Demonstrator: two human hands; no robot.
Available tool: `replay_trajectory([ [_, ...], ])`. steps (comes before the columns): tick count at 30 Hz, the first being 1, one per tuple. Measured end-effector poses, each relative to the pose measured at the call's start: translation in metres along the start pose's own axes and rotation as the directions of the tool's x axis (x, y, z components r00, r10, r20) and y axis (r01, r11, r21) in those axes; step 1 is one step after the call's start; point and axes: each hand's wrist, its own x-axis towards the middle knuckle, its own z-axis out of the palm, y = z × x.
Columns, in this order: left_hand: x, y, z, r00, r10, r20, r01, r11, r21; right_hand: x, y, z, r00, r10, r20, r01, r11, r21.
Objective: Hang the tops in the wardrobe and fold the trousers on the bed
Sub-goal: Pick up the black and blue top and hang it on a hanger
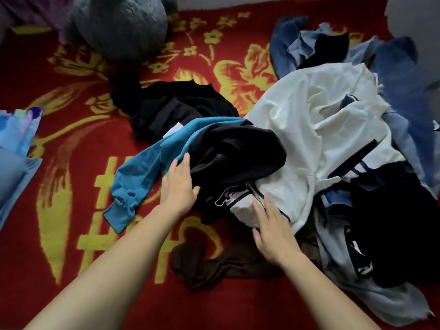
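L hand (179, 184) open-flat at black garment (238, 158) edge, R hand (273, 232) open-flat on white top (321, 110), red blanket (90, 148) leftward

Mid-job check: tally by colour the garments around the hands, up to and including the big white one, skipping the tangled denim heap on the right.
Black cloth garments: 2
Teal long-sleeved top: 1
White cloth garment: 1
Brown crumpled garment: 1
Total: 5
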Motion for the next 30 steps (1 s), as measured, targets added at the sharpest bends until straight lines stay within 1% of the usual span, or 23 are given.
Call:
replay_trajectory([
  [2,0.011,-0.001,0.018,0.994,0.018,0.104,-0.021,0.999,0.035,0.013,0.007,0.015,0.999,0.004,0.034,-0.004,1.0,0.0],
  [4,-0.007,-0.003,0.046,0.976,0.049,0.211,-0.051,0.999,0.003,0.02,0.005,0.026,1.0,0.029,0.013,-0.03,0.998,0.062],
  [5,-0.025,-0.004,0.062,0.97,0.041,0.238,-0.033,0.999,-0.04,0.022,0.0,0.03,0.999,0.045,-0.015,-0.043,0.993,0.111],
  [7,-0.069,-0.007,0.091,0.963,-0.024,0.268,0.06,0.99,-0.128,0.024,-0.01,0.033,0.992,0.108,-0.069,-0.089,0.966,0.242],
  [9,-0.111,-0.016,0.111,0.94,-0.088,0.33,0.135,0.983,-0.122,0.033,-0.018,0.029,0.966,0.242,-0.09,-0.185,0.892,0.413],
  [11,-0.144,-0.032,0.124,0.91,-0.097,0.403,0.137,0.988,-0.069,0.046,-0.024,0.022,0.914,0.395,-0.095,-0.267,0.761,0.591],
  [12,-0.155,-0.042,0.127,0.895,-0.102,0.435,0.139,0.989,-0.052,0.053,-0.028,0.018,0.894,0.431,-0.119,-0.256,0.711,0.655],
  [13,-0.162,-0.052,0.127,0.886,-0.106,0.451,0.145,0.988,-0.053,0.057,-0.034,0.015,0.884,0.439,-0.159,-0.219,0.691,0.689],
  [16,-0.161,-0.075,0.126,0.888,-0.136,0.439,0.177,0.983,-0.052,0.059,-0.054,0.011,0.875,0.382,-0.299,-0.054,0.689,0.723],
  [17,-0.157,-0.082,0.125,0.883,-0.163,0.439,0.207,0.977,-0.053,0.059,-0.059,0.013,0.868,0.383,-0.317,-0.021,0.665,0.747],
  [18,-0.152,-0.089,0.124,0.872,-0.205,0.444,0.259,0.964,-0.063,0.06,-0.063,0.015,0.861,0.416,-0.293,-0.034,0.622,0.783],
  [19,-0.149,-0.096,0.123,0.856,-0.257,0.448,0.329,0.94,-0.09,0.059,-0.066,0.017,0.86,0.454,-0.235,-0.078,0.572,0.817],
  [20,-0.147,-0.104,0.122,0.831,-0.312,0.46,0.412,0.901,-0.134,0.055,-0.069,0.02,0.87,0.459,-0.181,-0.125,0.56,0.819],
  [21,-0.145,-0.111,0.122,0.807,-0.353,0.474,0.487,0.852,-0.194,0.048,-0.071,0.025,0.904,0.395,-0.164,-0.132,0.622,0.772],
  [22,-0.144,-0.12,0.12,0.778,-0.389,0.493,0.556,0.792,-0.252,0.037,-0.071,0.034,0.958,0.236,-0.162,-0.073,0.749,0.659],
  [23,-0.143,-0.127,0.118,0.747,-0.422,0.514,0.618,0.727,-0.3,0.023,-0.073,0.044,0.993,0.012,-0.121,0.05,0.863,0.502],
  [24,-0.143,-0.134,0.114,0.708,-0.459,0.536,0.678,0.654,-0.335,0.007,-0.074,0.054,0.98,-0.198,-0.008,0.188,0.918,0.349],
  [25,-0.144,-0.139,0.111,0.673,-0.498,0.547,0.729,0.572,-0.376,-0.01,-0.075,0.062,0.928,-0.34,0.151,0.302,0.926,0.226],
  [26,-0.146,-0.14,0.108,0.644,-0.537,0.545,0.765,0.467,-0.444,-0.026,-0.075,0.069,0.86,-0.416,0.295,0.395,0.909,0.132],
  [27,-0.148,-0.14,0.105,0.617,-0.566,0.547,0.778,0.332,-0.533,-0.04,-0.076,0.077,0.801,-0.448,0.398,0.464,0.884,0.061],
  [29,-0.155,-0.133,0.1,0.56,-0.568,0.603,0.727,-0.012,-0.686,-0.062,-0.082,0.089,0.725,-0.456,0.516,0.539,0.842,-0.013],
  [30,-0.157,-0.13,0.099,0.55,-0.529,0.647,0.682,-0.163,-0.713,-0.072,-0.087,0.093,0.706,-0.455,0.543,0.553,0.833,-0.023],
])
